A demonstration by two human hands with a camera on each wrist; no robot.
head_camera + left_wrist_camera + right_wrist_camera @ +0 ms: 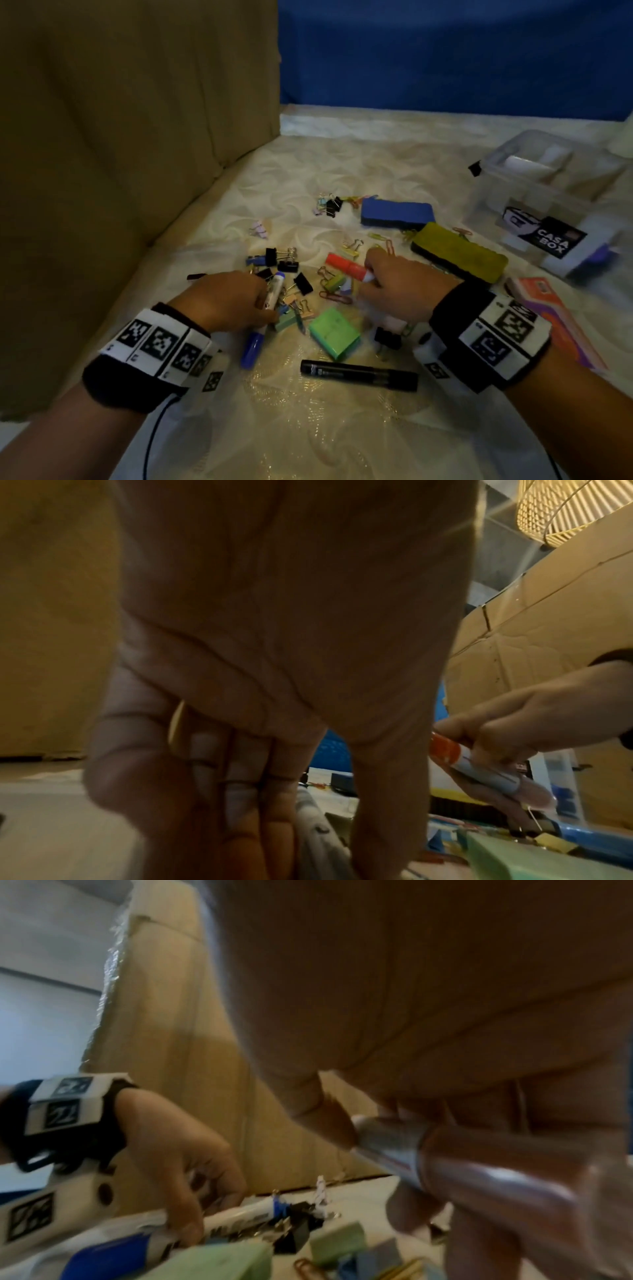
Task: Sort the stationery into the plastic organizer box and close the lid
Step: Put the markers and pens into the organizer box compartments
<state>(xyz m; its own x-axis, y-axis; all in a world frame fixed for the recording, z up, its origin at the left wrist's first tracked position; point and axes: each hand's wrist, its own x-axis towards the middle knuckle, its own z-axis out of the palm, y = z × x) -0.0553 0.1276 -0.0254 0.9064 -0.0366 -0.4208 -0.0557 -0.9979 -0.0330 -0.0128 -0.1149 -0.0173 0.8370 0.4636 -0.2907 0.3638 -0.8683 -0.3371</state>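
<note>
In the head view my left hand (269,305) grips a white marker with a blue cap (255,342) lying among binder clips (303,282). The left wrist view shows its barrel (316,842) between my thumb and fingers. My right hand (368,275) pinches a red-capped marker (344,265), lifted a little off the mattress; its barrel (387,1146) crosses the right wrist view. The clear plastic organizer box (534,198) stands open at the far right, apart from both hands. A black marker (359,373) and green sticky notes (335,334) lie between my wrists.
A blue eraser (397,212) and a yellow eraser (459,255) lie between the pile and the box. An orange packet (555,318) lies under my right wrist. Paper clips (337,296) are scattered about. A tall cardboard wall (137,120) borders the left side.
</note>
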